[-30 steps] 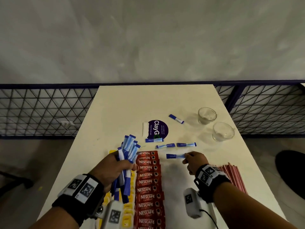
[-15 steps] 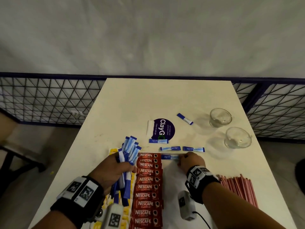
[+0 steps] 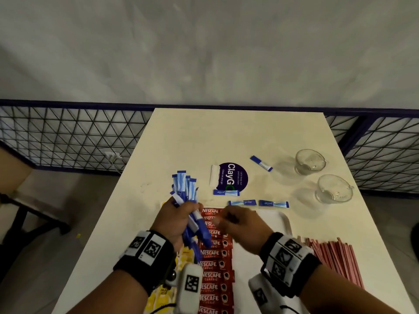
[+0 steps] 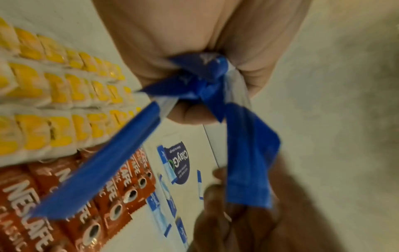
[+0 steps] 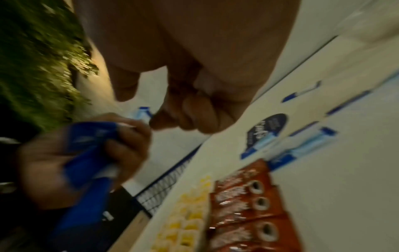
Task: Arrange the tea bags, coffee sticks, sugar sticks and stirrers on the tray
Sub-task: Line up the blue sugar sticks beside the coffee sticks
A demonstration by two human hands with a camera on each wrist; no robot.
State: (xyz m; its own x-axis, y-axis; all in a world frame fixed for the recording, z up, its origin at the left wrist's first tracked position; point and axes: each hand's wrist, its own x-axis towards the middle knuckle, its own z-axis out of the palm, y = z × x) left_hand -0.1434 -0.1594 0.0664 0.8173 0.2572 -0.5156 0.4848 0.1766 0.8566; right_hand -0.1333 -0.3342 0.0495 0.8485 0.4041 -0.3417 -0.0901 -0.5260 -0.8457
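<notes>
My left hand grips a bundle of blue sugar sticks upright over the tray's far left end; the left wrist view shows the fist closed round the bundle. My right hand is up against it, fingertips pinched on one sugar stick at the bundle. On the white tray lie a row of red coffee sticks and yellow tea bags. Loose sugar sticks lie on the table beyond the tray. Red stirrers lie right of the tray.
Two glass cups stand at the right side of the table. A round purple sticker with a white packet beside it sits mid-table. A wire-mesh railing runs behind the table.
My right hand lifted the nearest loose sugar stick off the table and carried it left to the bundle in my left hand. The left hand stayed put.
</notes>
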